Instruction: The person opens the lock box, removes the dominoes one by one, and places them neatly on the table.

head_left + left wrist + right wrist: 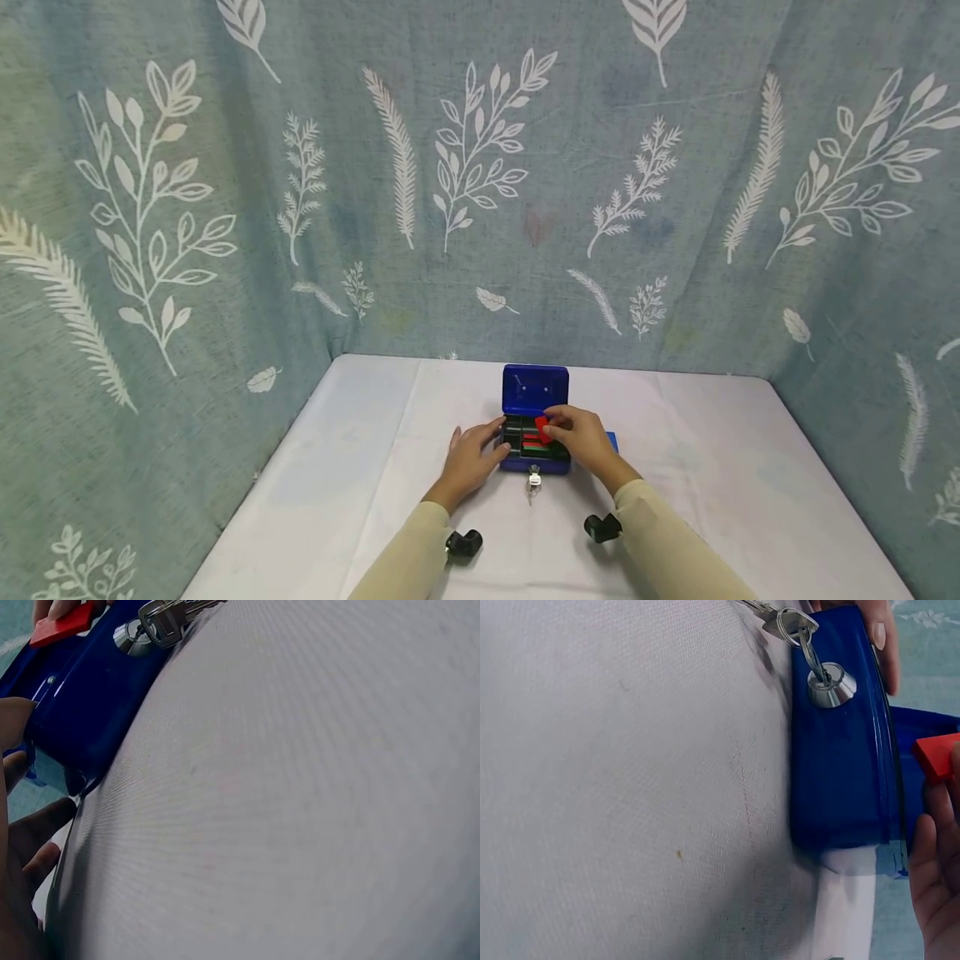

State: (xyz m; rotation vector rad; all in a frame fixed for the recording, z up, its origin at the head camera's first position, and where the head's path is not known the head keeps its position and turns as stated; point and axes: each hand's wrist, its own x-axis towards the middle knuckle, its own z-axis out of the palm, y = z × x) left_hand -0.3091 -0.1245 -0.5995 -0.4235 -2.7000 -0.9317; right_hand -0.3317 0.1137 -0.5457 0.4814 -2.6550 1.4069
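A small blue metal cash box [534, 462] stands open on the white table, its lid [535, 389] upright, with red and green pieces in its black tray. My left hand [472, 454] rests against the box's left side, fingers straight on its rim. My right hand [581, 437] pinches a small red block [543, 427] just above the tray. The red block [935, 756] shows at the edge of the right wrist view and the red block [64, 626] again in the left wrist view. Keys [533, 481] hang from the front lock [830, 685].
The white table [697, 467] is walled on three sides by a blue-grey leaf-patterned curtain [480, 183]. A flat blue piece [612, 438] lies partly hidden behind my right hand. Black wrist camera mounts [463, 543] sit under both sleeves.
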